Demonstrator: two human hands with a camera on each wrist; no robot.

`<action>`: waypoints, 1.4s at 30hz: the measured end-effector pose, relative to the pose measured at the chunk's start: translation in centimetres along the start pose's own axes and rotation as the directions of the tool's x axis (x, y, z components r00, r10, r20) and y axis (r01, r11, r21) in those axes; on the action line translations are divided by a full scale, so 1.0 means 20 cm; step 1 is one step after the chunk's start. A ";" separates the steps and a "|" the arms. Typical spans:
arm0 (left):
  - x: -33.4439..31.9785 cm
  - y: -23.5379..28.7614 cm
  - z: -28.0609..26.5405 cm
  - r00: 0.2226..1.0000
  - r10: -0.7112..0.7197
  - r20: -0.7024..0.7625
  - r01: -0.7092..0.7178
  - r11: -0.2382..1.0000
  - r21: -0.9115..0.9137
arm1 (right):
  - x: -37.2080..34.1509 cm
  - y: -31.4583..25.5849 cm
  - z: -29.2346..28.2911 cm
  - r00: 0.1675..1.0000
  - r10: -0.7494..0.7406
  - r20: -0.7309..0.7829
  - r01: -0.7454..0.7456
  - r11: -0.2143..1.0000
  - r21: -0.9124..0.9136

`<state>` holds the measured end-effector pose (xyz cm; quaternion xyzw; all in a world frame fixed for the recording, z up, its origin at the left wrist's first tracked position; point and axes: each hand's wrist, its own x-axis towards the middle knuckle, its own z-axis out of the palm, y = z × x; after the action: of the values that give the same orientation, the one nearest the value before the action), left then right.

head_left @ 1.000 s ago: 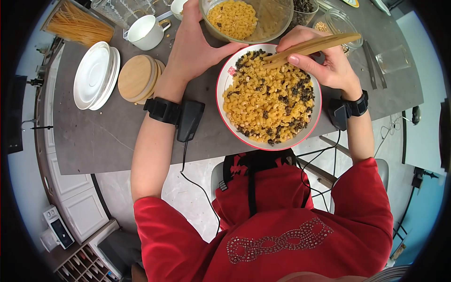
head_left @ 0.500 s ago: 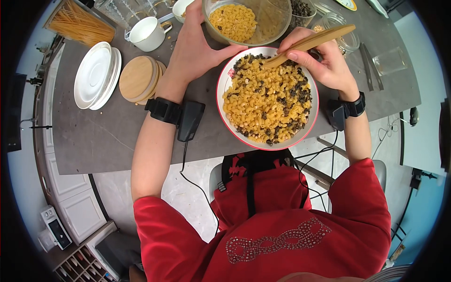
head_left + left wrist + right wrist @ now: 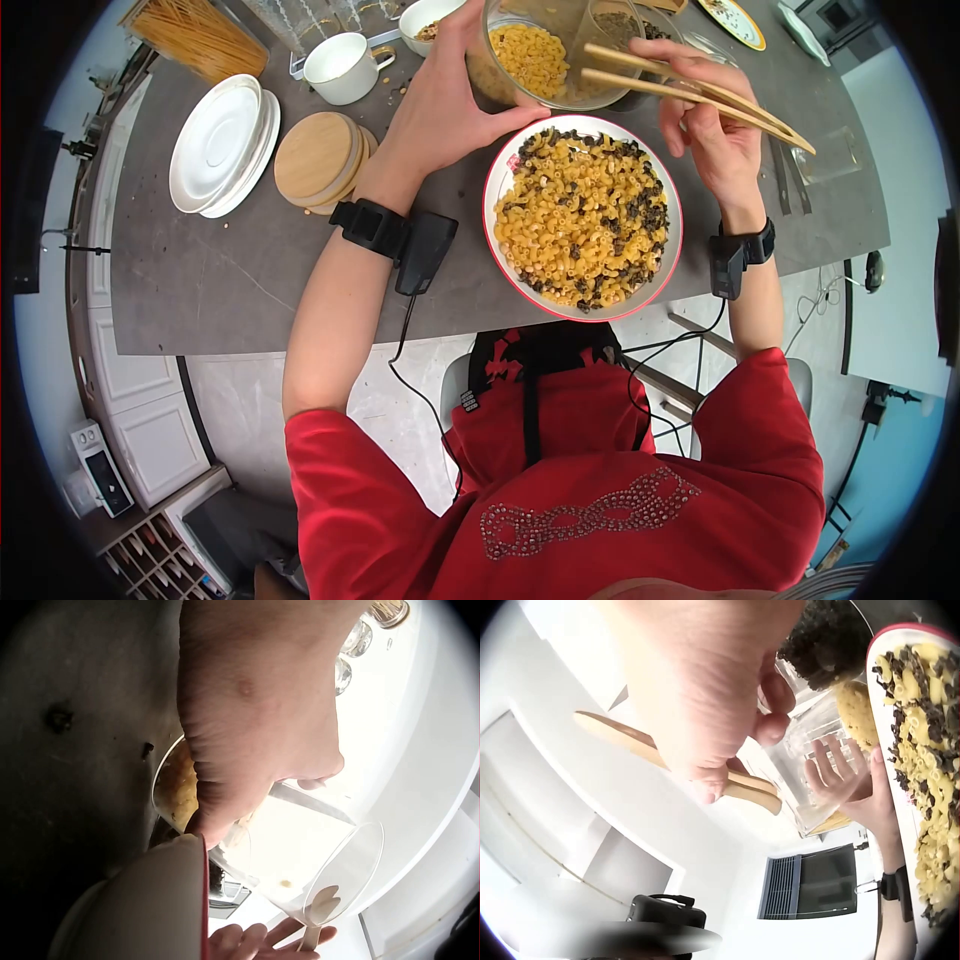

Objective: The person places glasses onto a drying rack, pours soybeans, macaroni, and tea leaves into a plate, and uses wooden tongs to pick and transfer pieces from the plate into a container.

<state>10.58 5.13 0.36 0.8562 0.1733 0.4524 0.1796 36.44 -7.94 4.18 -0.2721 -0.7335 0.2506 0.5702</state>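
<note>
Wooden tongs are gripped in my right hand. Their two tips stand apart over the glass container, with nothing between them. Yellow macaroni lies at the bottom of that container. My left hand rests against the container's side; through the glass in the right wrist view, its fingers look straight and spread. Its thumb reaches to the rim of the red-edged white bowl. Macaroni mixed with dark dried bits fills the bowl.
Stacked white saucers, round wooden lids and a white cup stand to the left. Spaghetti is in a container behind. Metal tongs lie at right, and the table's front edge is close before the bowl.
The wooden tongs have lifted out of the pasta bowl and swung up over the glass container in my right hand. My left hand stays at the container; the head view has shifted slightly.
</note>
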 end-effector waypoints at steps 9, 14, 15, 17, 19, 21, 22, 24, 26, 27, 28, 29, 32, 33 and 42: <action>0.00 0.00 0.00 0.998 -0.059 0.014 0.059 0.998 -0.032 | -0.02 -0.07 -0.06 0.968 0.128 0.217 -0.104 0.988 -0.116; 0.00 0.01 -0.01 0.999 -0.034 0.011 0.034 0.999 -0.015 | -0.03 -0.09 -0.03 0.910 0.305 0.283 -0.163 0.888 -0.431; 0.00 0.01 0.00 0.999 -0.030 0.013 0.030 0.999 -0.018 | -0.03 -0.09 -0.02 0.910 0.306 0.279 -0.165 0.886 -0.434; 0.00 0.00 0.00 1.000 -0.011 -0.002 0.011 1.000 0.003 | -0.02 -0.09 -0.01 0.930 0.243 0.276 -0.110 0.900 -0.421; 0.01 0.00 -0.01 1.000 -0.012 -0.001 0.012 1.000 0.020 | -0.01 -0.07 -0.01 0.930 0.231 0.288 -0.099 0.907 -0.409; -0.01 0.00 0.00 1.000 -0.024 0.010 0.024 0.999 0.029 | -0.03 -0.06 0.01 0.927 0.232 0.294 -0.103 0.913 -0.394; -0.01 0.00 -0.01 1.000 -0.020 0.009 0.019 1.000 0.023 | -0.04 -0.06 0.01 0.922 0.285 0.262 -0.158 0.896 -0.415; 0.01 0.00 0.00 1.000 -0.009 0.007 0.009 1.000 0.013 | -0.04 -0.06 0.01 0.910 0.354 0.214 -0.217 0.849 -0.482; 0.01 0.01 -0.01 1.000 0.009 -0.008 -0.009 1.000 0.015 | -0.04 -0.05 0.00 0.917 0.337 0.214 -0.205 0.857 -0.472; 0.00 0.01 0.00 1.000 0.006 -0.006 -0.006 1.000 0.014 | -0.04 -0.04 0.01 0.921 0.325 0.215 -0.199 0.867 -0.457; 0.00 0.01 -0.01 1.000 -0.016 0.002 0.016 1.000 0.024 | -0.05 -0.04 0.02 0.920 0.328 0.215 -0.203 0.867 -0.454; 0.00 0.01 -0.01 0.999 -0.035 0.009 0.034 0.999 0.033 | -0.05 -0.04 0.02 0.921 0.330 0.207 -0.209 0.867 -0.453; 0.00 0.01 -0.01 1.000 -0.002 -0.011 0.002 1.000 0.015 | -0.04 -0.08 0.01 0.901 0.380 0.209 -0.248 0.847 -0.470; 0.01 0.01 -0.01 1.000 0.002 -0.015 -0.002 1.000 0.018 | -0.03 -0.09 0.00 0.877 0.427 0.223 -0.281 0.829 -0.483; 0.01 0.01 0.00 1.000 0.009 -0.014 -0.009 1.000 -0.018 | -0.05 -0.04 0.01 0.961 0.233 0.146 -0.168 0.918 -0.360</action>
<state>10.70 5.15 0.61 0.8522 0.1667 0.4606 0.1840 36.39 -9.25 4.07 -0.4169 -0.7841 0.2001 0.4141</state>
